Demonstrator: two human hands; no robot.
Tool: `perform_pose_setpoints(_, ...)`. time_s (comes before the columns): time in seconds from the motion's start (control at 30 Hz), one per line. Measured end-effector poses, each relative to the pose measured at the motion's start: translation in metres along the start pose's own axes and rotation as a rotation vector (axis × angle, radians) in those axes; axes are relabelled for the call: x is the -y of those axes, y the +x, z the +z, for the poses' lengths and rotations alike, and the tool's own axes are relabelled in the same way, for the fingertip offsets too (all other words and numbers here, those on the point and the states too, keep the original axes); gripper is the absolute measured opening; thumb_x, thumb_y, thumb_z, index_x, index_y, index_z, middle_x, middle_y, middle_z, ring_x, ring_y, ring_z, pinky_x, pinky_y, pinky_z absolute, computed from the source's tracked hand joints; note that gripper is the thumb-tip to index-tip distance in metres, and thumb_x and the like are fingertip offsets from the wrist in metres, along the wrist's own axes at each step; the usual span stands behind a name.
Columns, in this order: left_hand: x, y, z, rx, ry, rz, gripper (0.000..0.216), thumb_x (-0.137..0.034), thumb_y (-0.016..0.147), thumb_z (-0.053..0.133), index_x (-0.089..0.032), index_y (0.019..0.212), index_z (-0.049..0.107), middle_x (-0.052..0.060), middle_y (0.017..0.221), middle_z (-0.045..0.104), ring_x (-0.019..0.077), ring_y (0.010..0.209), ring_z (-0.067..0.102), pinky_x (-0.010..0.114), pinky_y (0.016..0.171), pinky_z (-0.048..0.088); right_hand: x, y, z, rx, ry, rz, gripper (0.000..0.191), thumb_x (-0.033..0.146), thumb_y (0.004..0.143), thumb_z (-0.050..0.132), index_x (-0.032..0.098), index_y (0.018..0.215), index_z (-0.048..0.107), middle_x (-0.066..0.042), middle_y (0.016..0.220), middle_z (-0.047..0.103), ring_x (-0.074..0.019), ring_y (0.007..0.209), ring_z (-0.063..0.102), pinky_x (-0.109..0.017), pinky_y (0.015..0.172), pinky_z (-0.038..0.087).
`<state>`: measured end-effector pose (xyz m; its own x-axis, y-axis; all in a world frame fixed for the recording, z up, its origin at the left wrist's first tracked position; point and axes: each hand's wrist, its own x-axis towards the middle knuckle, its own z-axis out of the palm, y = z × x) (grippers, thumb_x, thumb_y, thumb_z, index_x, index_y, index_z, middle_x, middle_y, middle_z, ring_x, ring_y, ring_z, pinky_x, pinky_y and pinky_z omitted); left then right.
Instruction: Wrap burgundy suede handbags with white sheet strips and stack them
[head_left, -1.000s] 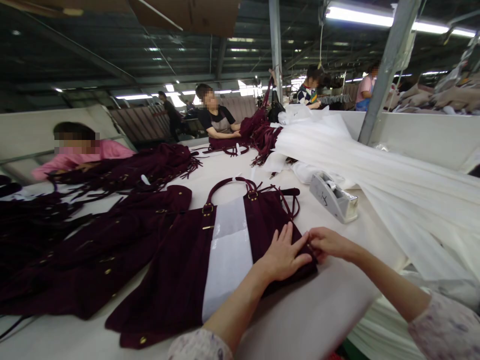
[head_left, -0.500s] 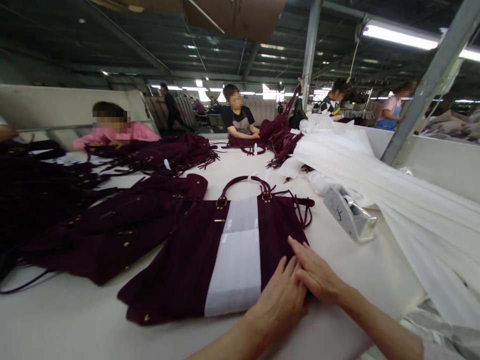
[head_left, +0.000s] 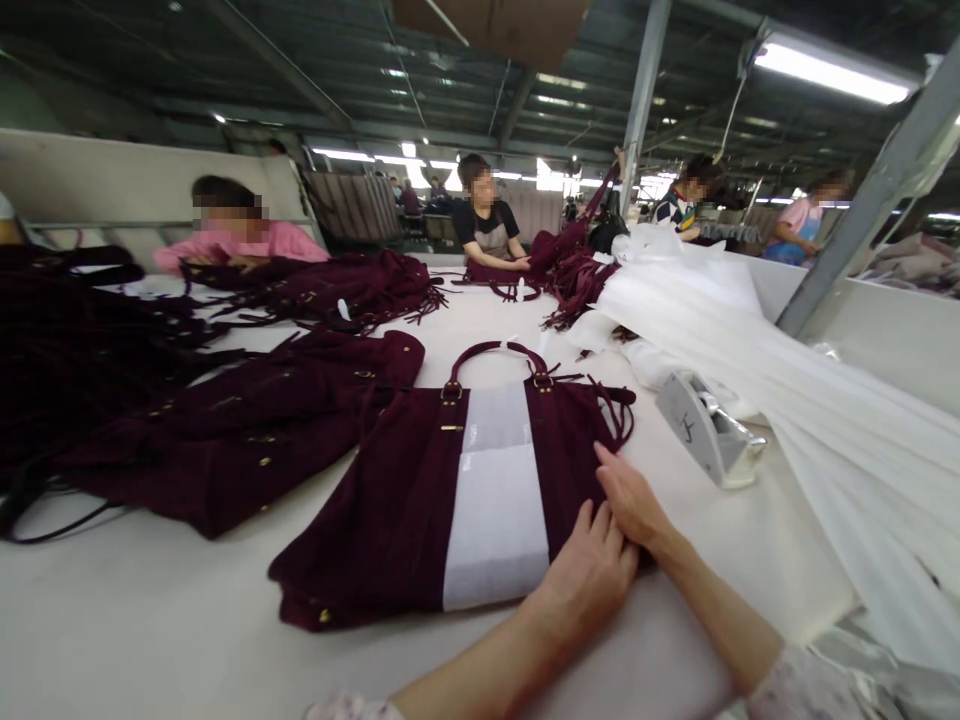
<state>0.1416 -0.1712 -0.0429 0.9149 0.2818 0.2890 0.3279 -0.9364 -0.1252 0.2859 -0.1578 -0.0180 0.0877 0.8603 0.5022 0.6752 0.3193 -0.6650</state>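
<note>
A dark burgundy handbag (head_left: pixel 397 500) lies flat before me, its looped handles (head_left: pixel 491 347) pointing away. A white paper band (head_left: pixel 495 510) wraps around its middle, with shiny clear tape across it. My left hand (head_left: pixel 592 565) rests on the bag's lower right part, fingers stretched out over the fabric. Just beyond it, my right hand (head_left: pixel 634 500) touches the bag's right side, its forefinger extended. The two hands meet, and the left thumb and some right fingertips are hidden. Thin fringe straps (head_left: pixel 619 415) hang at the bag's upper right corner.
A grey tape dispenser (head_left: pixel 709 430) stands right of the bag. White wrapping sheets (head_left: pixel 810 400) spread over the table's right side. Another burgundy bag (head_left: pixel 247 430) and dark piles (head_left: pixel 82 370) lie left. Co-workers sit across, one in pink (head_left: pixel 240 245), one in black (head_left: pixel 487 220).
The view has shifted, so the bag appears slightly farther right. My right hand's fingers have bent more at the bag's side. My left hand stays on the bag.
</note>
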Motion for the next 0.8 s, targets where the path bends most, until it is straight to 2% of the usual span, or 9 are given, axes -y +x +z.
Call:
perform_pose_setpoints(0.1,0.003,-0.005,-0.006,-0.017,-0.016,0.028,0.035,-0.026,0.098,0.035,-0.017,0.128,0.052,0.014,0.130,0.053,0.0253,0.124,0.048,0.045,0.107,0.032,-0.037,-0.017,0.024,0.079,-0.079,0.008,0.054,0.038,0.097,0.031,0.018,0.147,0.031,-0.009,0.148,0.037,-0.0229,0.138,0.032,-0.049,0.116,0.021)
perform_pose_setpoints(0.17,0.005,-0.008,-0.011,-0.015,-0.005,0.030,0.037,-0.027,0.098,0.033,-0.018,0.130,0.049,0.013,0.131,0.053,0.0239,0.123,0.048,0.043,0.107,0.032,-0.044,-0.007,0.024,0.097,-0.118,0.001,0.047,0.038,0.096,0.036,0.018,0.137,0.046,-0.010,0.139,0.049,-0.0237,0.130,0.044,-0.048,0.113,0.028)
perform_pose_setpoints(0.27,0.006,-0.013,-0.017,-0.018,0.043,0.044,0.040,-0.030,0.099,0.032,-0.018,0.135,0.044,0.015,0.136,0.049,0.0246,0.125,0.046,0.043,0.106,0.031,-0.041,0.032,0.014,-0.062,-0.198,0.042,0.034,0.035,0.093,0.041,0.018,0.115,0.062,-0.010,0.118,0.063,-0.0232,0.109,0.059,-0.041,0.098,0.045)
perform_pose_setpoints(0.33,0.007,-0.016,-0.015,-0.034,0.079,0.062,0.043,-0.032,0.098,0.032,-0.016,0.136,0.043,0.017,0.139,0.046,0.0265,0.127,0.045,0.044,0.106,0.030,-0.041,0.063,0.012,-0.164,-0.309,0.050,0.030,0.031,0.093,0.041,0.018,0.109,0.063,-0.009,0.109,0.066,-0.0224,0.100,0.061,-0.038,0.092,0.047)
perform_pose_setpoints(0.47,0.007,-0.021,0.005,-0.090,0.136,0.072,0.043,-0.034,0.097,0.034,-0.018,0.135,0.045,0.016,0.137,0.049,0.0272,0.122,0.049,0.044,0.103,0.032,-0.059,0.099,0.034,-0.051,-0.598,-0.067,0.033,0.024,0.094,0.039,0.020,0.118,0.060,-0.010,0.121,0.062,-0.0241,0.114,0.055,-0.040,0.100,0.039)
perform_pose_setpoints(0.53,0.005,-0.018,0.023,-0.144,0.164,0.056,0.040,-0.034,0.097,0.036,-0.021,0.133,0.048,0.014,0.133,0.054,0.0265,0.116,0.054,0.043,0.099,0.035,-0.074,0.102,0.049,0.008,-0.705,-0.105,0.035,0.022,0.093,0.042,0.019,0.123,0.059,-0.013,0.129,0.057,-0.0289,0.123,0.048,-0.048,0.105,0.033)
perform_pose_setpoints(0.63,-0.004,0.001,0.049,-0.180,0.176,-0.006,0.038,-0.036,0.096,0.037,-0.022,0.123,0.058,0.014,0.128,0.059,0.0283,0.110,0.058,0.045,0.093,0.040,-0.090,0.106,0.061,-0.003,-0.826,-0.121,0.034,0.019,0.089,0.047,0.016,0.121,0.061,-0.018,0.135,0.051,-0.0364,0.129,0.041,-0.060,0.106,0.023)
perform_pose_setpoints(0.7,-0.010,0.020,0.056,-0.112,0.147,-0.041,0.041,-0.038,0.094,0.038,-0.017,0.120,0.062,0.016,0.126,0.059,0.0312,0.110,0.058,0.047,0.090,0.043,-0.086,0.116,0.062,-0.024,-0.864,-0.170,0.034,0.015,0.089,0.047,0.012,0.118,0.062,-0.020,0.138,0.048,-0.0375,0.132,0.036,-0.060,0.108,0.020)
perform_pose_setpoints(0.8,-0.015,0.039,0.042,0.010,0.052,-0.056,0.041,-0.038,0.091,0.048,-0.012,0.119,0.063,0.018,0.122,0.061,0.0314,0.110,0.057,0.046,0.085,0.048,-0.056,0.132,0.067,-0.072,-0.694,-0.244,0.034,0.018,0.091,0.043,0.011,0.120,0.061,-0.019,0.141,0.044,-0.0329,0.134,0.036,-0.052,0.111,0.026)
